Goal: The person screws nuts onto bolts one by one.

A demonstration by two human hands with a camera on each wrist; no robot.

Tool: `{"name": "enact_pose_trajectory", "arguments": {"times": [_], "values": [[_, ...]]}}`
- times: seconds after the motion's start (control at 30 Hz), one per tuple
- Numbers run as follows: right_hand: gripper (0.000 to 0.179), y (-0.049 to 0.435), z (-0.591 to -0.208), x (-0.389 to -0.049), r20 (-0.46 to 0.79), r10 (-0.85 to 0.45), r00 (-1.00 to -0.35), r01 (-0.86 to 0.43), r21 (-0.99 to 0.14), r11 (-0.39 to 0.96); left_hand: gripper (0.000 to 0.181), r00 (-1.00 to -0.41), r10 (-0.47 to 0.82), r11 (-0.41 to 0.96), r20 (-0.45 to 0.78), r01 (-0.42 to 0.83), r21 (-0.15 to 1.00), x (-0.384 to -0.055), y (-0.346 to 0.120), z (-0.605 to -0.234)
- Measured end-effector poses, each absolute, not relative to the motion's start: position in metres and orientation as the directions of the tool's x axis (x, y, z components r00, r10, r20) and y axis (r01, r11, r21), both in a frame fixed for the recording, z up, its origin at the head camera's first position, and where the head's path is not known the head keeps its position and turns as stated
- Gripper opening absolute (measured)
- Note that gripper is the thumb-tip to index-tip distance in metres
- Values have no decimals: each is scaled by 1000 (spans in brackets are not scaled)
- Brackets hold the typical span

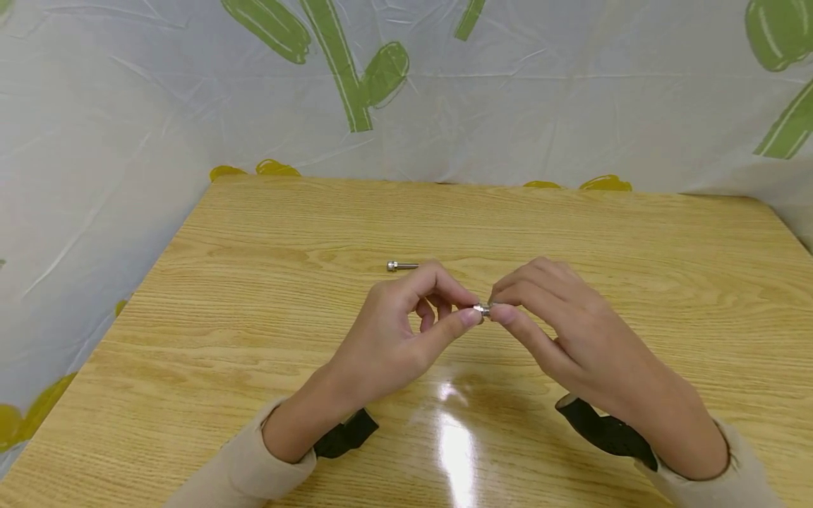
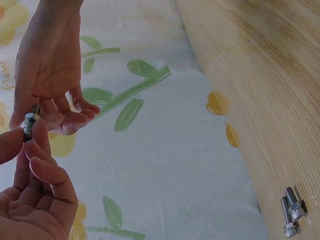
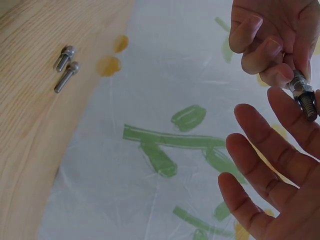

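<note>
Over the middle of the table my left hand pinches the head end of a small metal bolt between thumb and index finger. A nut sits on the bolt's shank, with threaded tip showing beyond it. From the other side, my right hand has its thumb and index finger at the nut, while its other fingers are extended in the right wrist view. Fingertips partly cover both parts. Behind the left hand, a second bolt lies on the table; both wrist views show another bolt beside it.
The wood-grain table reaches back to a pale plastic sheet printed with green leaves and yellow flowers. Black straps circle both wrists. Glare brightens the tabletop between the forearms.
</note>
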State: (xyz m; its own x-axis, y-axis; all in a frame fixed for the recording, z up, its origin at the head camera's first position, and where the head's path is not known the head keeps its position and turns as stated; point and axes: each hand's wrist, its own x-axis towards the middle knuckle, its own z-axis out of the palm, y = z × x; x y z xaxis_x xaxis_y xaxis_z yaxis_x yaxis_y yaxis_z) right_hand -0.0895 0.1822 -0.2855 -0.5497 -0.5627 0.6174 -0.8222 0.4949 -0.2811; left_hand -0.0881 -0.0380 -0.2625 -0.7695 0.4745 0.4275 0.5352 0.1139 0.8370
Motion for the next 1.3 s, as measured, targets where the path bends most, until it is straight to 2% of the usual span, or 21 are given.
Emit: {"name": "enact_pose_trajectory", "arguments": {"times": [0.13, 0.23, 0.3, 0.57, 0.8, 0.97, 1.2, 1.3], "values": [[30, 185, -288, -89, 591, -546, -594, -791, -307, 529, 5, -763, 478, 114, 435, 545, 831, -88, -38, -263], [46, 186, -291, -90, 605, -546, -579, -803, -306, 512, 4, -766, 475, 118, 434, 544, 831, -88, -39, -262], [48, 186, -292, -91, 628, -552, -548, -824, -292, 485, 4, -771, 471, 123, 430, 540, 833, -88, -39, -262], [28, 179, -285, -89, 680, -548, -487, -859, -258, 443, 4, -778, 466, 129, 421, 530, 838, -88, -39, -260], [28, 179, -286, -90, 690, -546, -476, -865, -254, 432, 4, -778, 467, 135, 420, 532, 836, -88, -39, -260], [26, 179, -287, -90, 677, -557, -481, -862, -253, 439, 4, -775, 469, 129, 425, 535, 835, -88, -39, -261], [10, 176, -282, -88, 659, -557, -505, -845, -248, 474, 4, -768, 470, 120, 435, 544, 831, -87, -38, -261], [9, 177, -281, -87, 654, -553, -517, -837, -250, 487, 4, -767, 472, 118, 434, 543, 831, -87, -38, -261]]}}
